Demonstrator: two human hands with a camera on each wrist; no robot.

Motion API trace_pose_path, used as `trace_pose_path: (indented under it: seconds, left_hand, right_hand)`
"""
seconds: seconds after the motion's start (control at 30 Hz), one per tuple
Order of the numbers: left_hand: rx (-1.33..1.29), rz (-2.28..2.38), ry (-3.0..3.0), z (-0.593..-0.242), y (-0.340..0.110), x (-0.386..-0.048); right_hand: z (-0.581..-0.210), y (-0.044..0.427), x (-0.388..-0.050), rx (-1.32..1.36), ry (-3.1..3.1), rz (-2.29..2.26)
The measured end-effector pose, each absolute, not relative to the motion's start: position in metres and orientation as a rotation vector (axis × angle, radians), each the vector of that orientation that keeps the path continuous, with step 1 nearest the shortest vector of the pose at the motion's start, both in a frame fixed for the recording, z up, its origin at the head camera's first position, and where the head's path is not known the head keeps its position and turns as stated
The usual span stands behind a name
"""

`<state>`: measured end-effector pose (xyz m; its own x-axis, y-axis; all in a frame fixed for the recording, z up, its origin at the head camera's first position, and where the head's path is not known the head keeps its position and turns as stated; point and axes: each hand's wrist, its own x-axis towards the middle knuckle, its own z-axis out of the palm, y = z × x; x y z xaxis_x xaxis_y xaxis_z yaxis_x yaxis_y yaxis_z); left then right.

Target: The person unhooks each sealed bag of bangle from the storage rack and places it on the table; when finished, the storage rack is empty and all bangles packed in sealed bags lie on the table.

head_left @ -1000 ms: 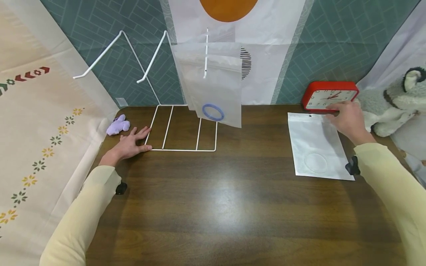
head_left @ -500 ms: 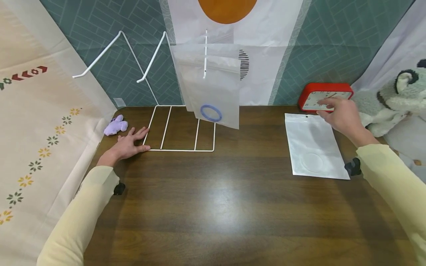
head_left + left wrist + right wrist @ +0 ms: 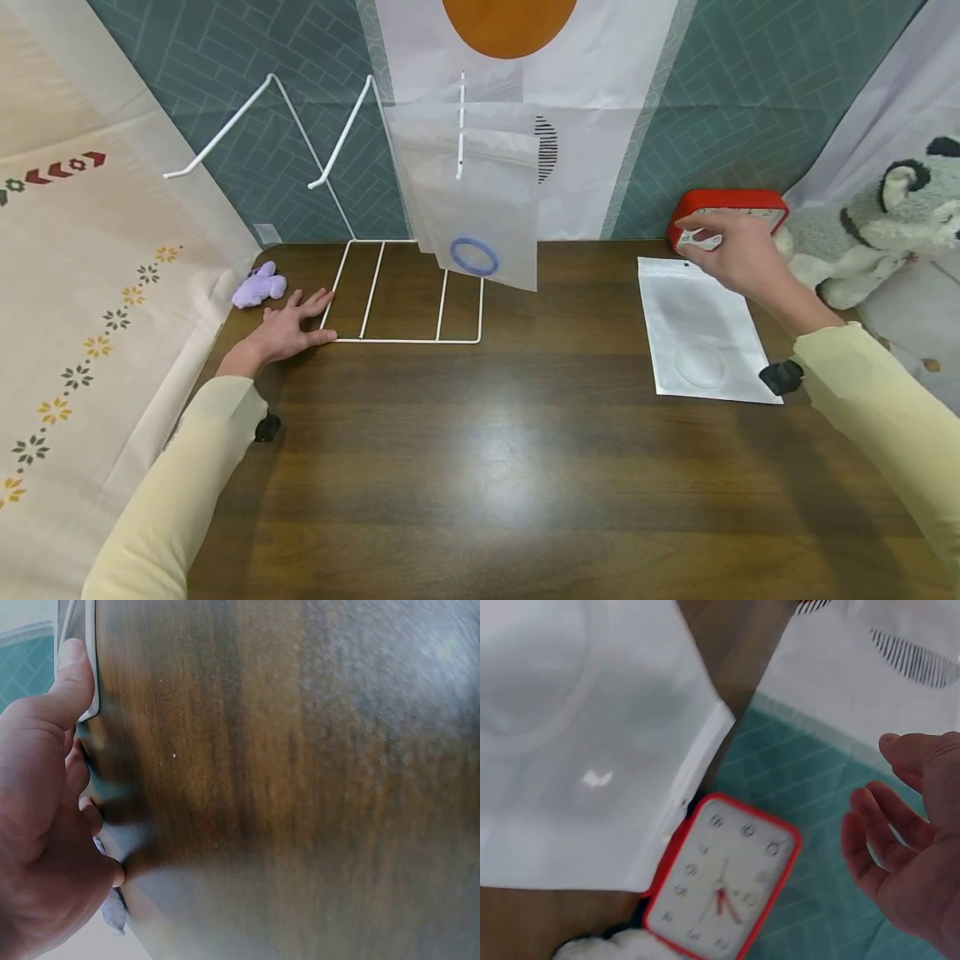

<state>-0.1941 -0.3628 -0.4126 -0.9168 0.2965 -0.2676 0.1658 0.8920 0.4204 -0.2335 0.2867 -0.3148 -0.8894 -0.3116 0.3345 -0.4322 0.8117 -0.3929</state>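
Observation:
My left hand (image 3: 279,335) rests with spread fingers on the left front corner of a white wire rack (image 3: 405,341). In the left wrist view, its thumb (image 3: 73,667) lies on the wire. Two upper prongs of the rack stick out bare. On another prong hang translucent plastic bags (image 3: 495,200), the front one with a blue ring (image 3: 474,256) on it. My right hand (image 3: 738,254) hovers above a white zip bag (image 3: 693,333) with a faint round outline, in front of a red clock (image 3: 738,198). Nothing shows between its loosely bent fingers in the right wrist view.
A small purple plush toy (image 3: 258,285) lies left of the rack. At the right, a grey and white plush animal (image 3: 862,225) sits beside the clock. A patterned cloth (image 3: 97,333) borders the table (image 3: 480,467) on the left.
My right hand has moved left and slightly up, from the clock's right side to across its front. My left hand stays on the rack. The head view has shifted slightly.

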Motion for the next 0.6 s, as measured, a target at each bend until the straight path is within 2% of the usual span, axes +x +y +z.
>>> trace_pose_path:
  seconds: [0.33,0.6]
  left_hand:
    - [0.353,0.569,2.733,-0.413,-0.364,-0.193]
    - [0.351,0.574,2.722,-0.412,-0.364,-0.193]
  right_hand:
    - [-0.293,0.249,-0.22,0.731,-2.62,0.744]
    - [-0.281,0.229,-0.212,0.758,-2.611,0.828]
